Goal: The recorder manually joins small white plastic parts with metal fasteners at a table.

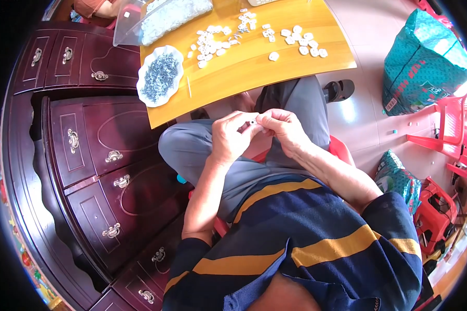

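Note:
Above my lap, just off the table's near edge, both hands meet around a small white plastic piece point(252, 122) with a dark spot in it. My left hand point(229, 136) is closed, pinching the piece between thumb and fingers. Against the piece's other side, my right hand point(281, 126) is closed too, thumb and fingertips pressed together; what they hold is too small to make out. On the wooden table point(254, 67), loose white plastic pieces point(211, 44) lie in groups. A scalloped white dish point(141, 85) holds many thin dark-grey metal bits point(160, 78).
A clear bin of white pieces point(174, 20) stands at the table's far left. Near the dish lies a thin white stick point(189, 87). Dark wooden drawers point(114, 150) flank my left. Right: a large teal bag point(425, 67) and red plastic stools point(436, 210). Another person's arm point(108, 9) shows far left.

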Demonstrator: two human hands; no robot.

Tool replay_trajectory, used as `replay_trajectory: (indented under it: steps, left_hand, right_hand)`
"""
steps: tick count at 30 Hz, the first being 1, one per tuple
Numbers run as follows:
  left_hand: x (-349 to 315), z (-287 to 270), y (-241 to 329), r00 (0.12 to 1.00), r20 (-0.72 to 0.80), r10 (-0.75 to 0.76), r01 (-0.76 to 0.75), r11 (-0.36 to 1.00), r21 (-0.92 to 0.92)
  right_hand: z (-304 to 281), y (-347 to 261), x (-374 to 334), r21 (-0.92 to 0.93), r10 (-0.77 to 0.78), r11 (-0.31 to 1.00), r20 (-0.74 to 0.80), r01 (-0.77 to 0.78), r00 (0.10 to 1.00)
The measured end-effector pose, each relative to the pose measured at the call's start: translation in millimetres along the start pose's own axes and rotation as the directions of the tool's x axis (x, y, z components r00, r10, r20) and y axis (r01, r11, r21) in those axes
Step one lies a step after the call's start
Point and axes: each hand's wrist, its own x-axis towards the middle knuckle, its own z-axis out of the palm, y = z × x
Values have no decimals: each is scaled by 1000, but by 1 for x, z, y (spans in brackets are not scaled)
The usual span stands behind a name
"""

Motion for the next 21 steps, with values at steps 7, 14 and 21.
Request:
replay_trajectory:
  steps: [7, 14, 21]
  left_hand:
    - [6, -2, 3, 994, 60, -93, 96, 994, -57]
    - [14, -4, 0, 989, 96, -112, 121, 989, -85]
    - [59, 4, 7, 996, -2, -85, 84, 989, -120]
  right_hand:
    - [-2, 0, 3, -28, -34, 999, 9, 35, 999]
    - [-3, -5, 4, -37, -64, 997, 19, 64, 998]
    - [-12, -5, 13, 307, 84, 950, -88, -53, 993]
